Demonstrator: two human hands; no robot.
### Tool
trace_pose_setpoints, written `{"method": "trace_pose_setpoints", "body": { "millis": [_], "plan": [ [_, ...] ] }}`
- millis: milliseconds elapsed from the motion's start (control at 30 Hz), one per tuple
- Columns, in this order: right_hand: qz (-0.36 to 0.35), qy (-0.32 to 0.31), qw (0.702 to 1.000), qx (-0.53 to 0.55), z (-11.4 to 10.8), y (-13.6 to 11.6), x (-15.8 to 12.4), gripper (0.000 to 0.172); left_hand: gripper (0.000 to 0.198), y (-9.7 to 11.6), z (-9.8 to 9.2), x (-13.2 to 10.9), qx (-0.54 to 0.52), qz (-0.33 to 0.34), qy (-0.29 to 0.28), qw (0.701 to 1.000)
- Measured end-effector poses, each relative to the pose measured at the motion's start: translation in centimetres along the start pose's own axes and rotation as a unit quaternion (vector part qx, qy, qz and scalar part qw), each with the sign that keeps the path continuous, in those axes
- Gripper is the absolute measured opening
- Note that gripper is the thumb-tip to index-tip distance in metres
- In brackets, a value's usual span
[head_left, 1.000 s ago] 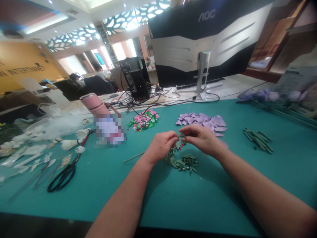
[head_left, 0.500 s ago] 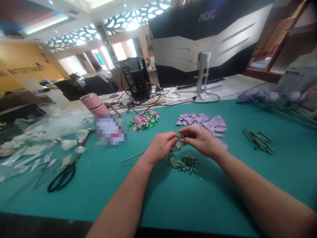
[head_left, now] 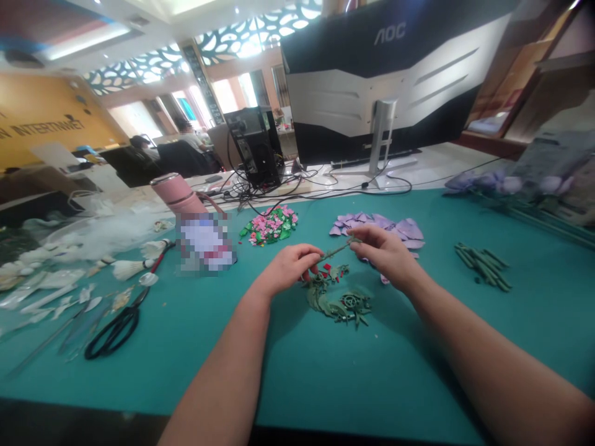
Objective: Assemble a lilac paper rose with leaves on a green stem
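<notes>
A thin green stem [head_left: 335, 251] runs between my two hands above the mat, slanting up to the right. My left hand [head_left: 289, 267] pinches its lower left end. At its upper right end the fingers of my right hand [head_left: 383, 249] are closed on it; a small piece at the fingertips is too blurred to tell. Below lies a loose curved pile of small green plastic parts [head_left: 325, 300], with a few red bits among them. Just behind my right hand is a heap of lilac petal pieces [head_left: 406, 230], partly hidden by it.
On the green mat [head_left: 307, 384] lie pink and green flower pieces [head_left: 272, 224], green rods [head_left: 483, 265] and black-handled scissors [head_left: 114, 328]. Shuttlecocks [head_left: 132, 267] and a pink bottle [head_left: 174, 193] stand left. Behind are a monitor [head_left: 334, 102] and tangled cables [head_left: 260, 193].
My hands have moved apart, the left one leftward. The stem, which stuck out left of my left hand, now spans the gap between both hands.
</notes>
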State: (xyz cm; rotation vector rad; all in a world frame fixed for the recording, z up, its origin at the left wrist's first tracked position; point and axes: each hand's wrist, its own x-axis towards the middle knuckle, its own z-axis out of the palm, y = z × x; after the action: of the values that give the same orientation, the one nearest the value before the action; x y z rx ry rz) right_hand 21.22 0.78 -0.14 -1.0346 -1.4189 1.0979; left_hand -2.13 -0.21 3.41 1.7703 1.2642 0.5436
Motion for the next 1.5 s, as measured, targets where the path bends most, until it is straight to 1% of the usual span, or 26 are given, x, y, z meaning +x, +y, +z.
{"method": "trace_pose_setpoints", "body": {
  "millis": [67, 100, 167, 233, 267, 300, 400, 467, 633, 833, 1000, 1133, 1233, 1333, 1433, 1500],
  "plan": [
    [0.010, 0.011, 0.999, 0.040, 0.1, -0.1, -0.1, 0.037, 0.035, 0.0, 0.2, 0.1, 0.000, -0.005, -0.008, 1.000],
    [0.015, 0.018, 0.997, 0.067, 0.2, -0.1, -0.1, 0.040, 0.035, 0.0, 0.4, 0.1, 0.000, -0.005, -0.011, 1.000],
    [0.036, 0.041, 0.989, 0.135, 0.5, 0.0, 0.0, 0.051, 0.033, 0.1, 0.8, 0.1, -0.006, -0.002, -0.013, 1.000],
    [0.080, 0.066, 0.971, 0.214, 0.8, 0.2, 0.0, 0.061, 0.031, 0.3, 1.4, 0.2, -0.022, 0.001, -0.009, 1.000],
    [0.105, 0.075, 0.959, 0.251, 0.9, 0.3, 0.0, 0.060, 0.029, 0.4, 1.6, 0.2, -0.033, 0.001, -0.007, 0.999],
    [0.128, 0.076, 0.948, 0.281, 1.1, 0.3, -0.1, 0.056, 0.027, 0.6, 1.9, 0.2, -0.045, 0.001, -0.006, 0.999],
    [0.171, 0.060, 0.926, 0.330, 1.6, 0.3, -0.2, 0.039, 0.023, 1.1, 2.6, 0.1, -0.073, -0.003, -0.013, 0.997],
    [0.176, 0.050, 0.924, 0.337, 1.9, 0.3, -0.3, 0.034, 0.021, 1.4, 2.9, 0.0, -0.082, -0.008, -0.019, 0.996],
    [0.163, 0.063, 0.924, 0.340, 2.2, 0.2, -0.4, 0.034, 0.024, 1.8, 3.4, 0.0, -0.058, -0.007, -0.023, 0.998],
    [0.117, 0.074, 0.936, 0.324, 2.7, -0.2, -0.5, 0.033, 0.025, 2.0, 3.8, 0.1, -0.031, 0.014, 0.022, 0.999],
    [0.097, 0.082, 0.938, 0.323, 3.0, -0.4, -0.6, 0.032, 0.026, 2.3, 4.0, 0.0, -0.030, 0.029, 0.035, 0.999],
    [0.100, 0.088, 0.937, 0.324, 3.0, -0.3, -0.6, 0.031, 0.025, 2.2, 4.1, 0.1, -0.035, 0.023, 0.041, 0.998],
    [0.111, 0.081, 0.933, 0.333, 3.0, -0.1, -0.7, 0.031, 0.026, 2.0, 4.0, 0.2, -0.043, 0.019, 0.035, 0.998],
    [0.124, 0.071, 0.930, 0.338, 2.8, 0.2, -0.6, 0.034, 0.023, 1.7, 4.0, 0.3, -0.062, 0.012, 0.027, 0.998],
    [0.133, 0.080, 0.929, 0.337, 2.4, 0.3, -0.4, 0.034, 0.037, 1.4, 3.9, 0.3, -0.094, -0.008, 0.007, 0.996],
    [0.128, 0.087, 0.931, 0.330, 2.0, 0.4, -0.3, 0.033, 0.040, 1.3, 3.7, 0.3, -0.125, -0.023, -0.007, 0.992]
  ]
}}
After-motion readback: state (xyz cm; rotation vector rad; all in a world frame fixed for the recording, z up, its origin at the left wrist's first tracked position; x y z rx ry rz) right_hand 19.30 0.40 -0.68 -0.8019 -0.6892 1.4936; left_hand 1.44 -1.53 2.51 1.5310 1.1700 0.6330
